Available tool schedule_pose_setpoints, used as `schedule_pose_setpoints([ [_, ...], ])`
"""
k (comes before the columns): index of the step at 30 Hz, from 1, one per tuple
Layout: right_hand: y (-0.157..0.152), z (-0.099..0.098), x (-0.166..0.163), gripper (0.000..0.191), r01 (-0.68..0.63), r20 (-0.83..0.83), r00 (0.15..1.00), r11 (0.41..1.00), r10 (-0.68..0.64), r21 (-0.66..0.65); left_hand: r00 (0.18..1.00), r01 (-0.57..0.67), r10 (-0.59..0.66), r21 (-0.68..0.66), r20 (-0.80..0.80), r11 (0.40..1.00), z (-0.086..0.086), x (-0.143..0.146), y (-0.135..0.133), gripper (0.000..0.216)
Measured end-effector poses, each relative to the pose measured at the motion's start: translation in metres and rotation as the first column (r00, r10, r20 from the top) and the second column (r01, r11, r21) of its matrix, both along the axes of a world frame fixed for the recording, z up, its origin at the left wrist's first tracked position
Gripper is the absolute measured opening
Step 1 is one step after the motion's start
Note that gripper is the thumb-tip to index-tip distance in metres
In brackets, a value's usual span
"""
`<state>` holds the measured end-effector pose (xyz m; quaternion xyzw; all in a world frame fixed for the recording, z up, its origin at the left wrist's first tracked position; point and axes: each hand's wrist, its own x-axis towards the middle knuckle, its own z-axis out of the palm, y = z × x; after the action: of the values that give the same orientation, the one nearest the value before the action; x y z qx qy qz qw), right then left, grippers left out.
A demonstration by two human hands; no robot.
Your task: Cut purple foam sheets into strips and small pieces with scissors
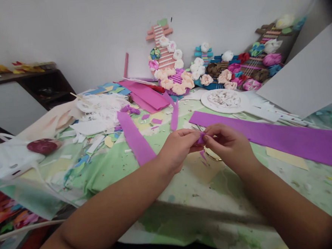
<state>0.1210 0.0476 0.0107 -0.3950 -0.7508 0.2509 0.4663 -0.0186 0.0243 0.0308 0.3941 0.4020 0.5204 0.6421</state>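
My left hand (176, 147) and my right hand (227, 145) meet at the middle of the table, both pinching a small purple paper piece (201, 138) between thumbs and fingertips. The piece is mostly hidden by my fingers. Under my right hand lies a ring-shaped metal thing (212, 155), perhaps scissors handles. A long purple paper strip (283, 137) runs to the right of my hands. A shorter purple strip (135, 138) lies to the left of them.
Guitar-shaped paper flower crafts (169, 69) lean on the wall at the back. A white round plate (223, 99) sits behind my hands. Pink sheets (148, 95), white paper shreds (102, 108) and scraps cover the left. A white bag (9, 158) lies far left, a grey board (307, 80) right.
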Motion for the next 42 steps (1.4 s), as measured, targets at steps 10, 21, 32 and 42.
schedule_pose_setpoints([
  [10, -0.002, 0.0027, -0.001, 0.004, -0.009, -0.007, 1.0, 1.0, 0.009, 0.014, 0.999, -0.022, 0.021, 0.009, 0.045, 1.0, 0.0, 0.0015, -0.0013, 0.006],
  [21, -0.0029, 0.001, -0.0007, 0.003, -0.015, -0.033, 0.999, 1.0, 0.016, 0.017, 0.998, -0.031, 0.03, 0.017, 0.058, 0.999, 0.0009, 0.0019, -0.0035, 0.005],
  [32, -0.0027, -0.0018, -0.0019, 0.011, 0.044, -0.11, 0.992, 0.99, -0.058, -0.131, 0.998, -0.051, 0.053, 0.071, -0.032, 0.996, -0.0022, 0.0015, -0.0017, 0.005],
  [42, -0.004, 0.0049, -0.0046, 0.015, -0.033, -0.27, 0.961, 0.957, -0.049, -0.29, 0.995, -0.04, 0.047, 0.074, -0.089, 0.996, -0.0013, 0.0016, -0.0022, 0.006],
])
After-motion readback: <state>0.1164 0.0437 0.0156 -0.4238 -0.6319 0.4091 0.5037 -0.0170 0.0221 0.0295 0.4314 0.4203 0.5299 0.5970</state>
